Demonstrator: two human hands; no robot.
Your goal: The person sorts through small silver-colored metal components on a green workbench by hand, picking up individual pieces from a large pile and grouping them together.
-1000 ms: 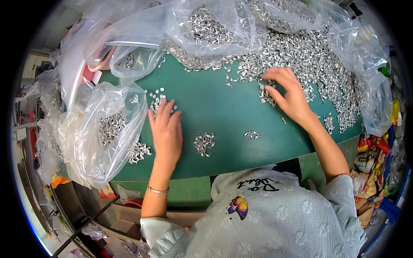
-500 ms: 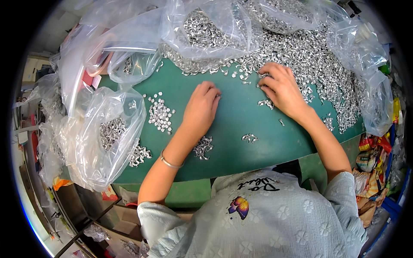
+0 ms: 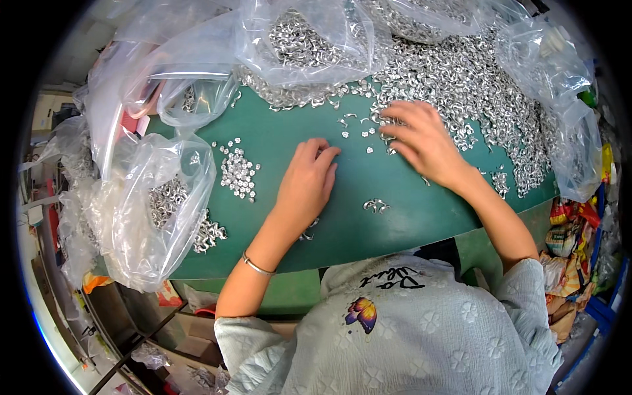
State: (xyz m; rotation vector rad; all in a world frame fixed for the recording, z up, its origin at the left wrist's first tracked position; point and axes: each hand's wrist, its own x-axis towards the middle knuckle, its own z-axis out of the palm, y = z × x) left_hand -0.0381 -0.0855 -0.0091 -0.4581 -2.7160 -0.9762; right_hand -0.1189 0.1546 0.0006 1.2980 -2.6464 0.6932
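At my green tabletop point(image 3: 352, 240), I have green floor point(image 3: 289, 297) below, a brown box point(image 3: 196, 327) at lower left and a blue frame point(image 3: 600, 309) to my right.

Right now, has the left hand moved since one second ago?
Yes: the left hand has moved right, away from the pile of small round pieces.

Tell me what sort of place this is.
Probably a workshop or small factory: small silvery parts heaped on a green tabletop, with clear plastic bags holding more.
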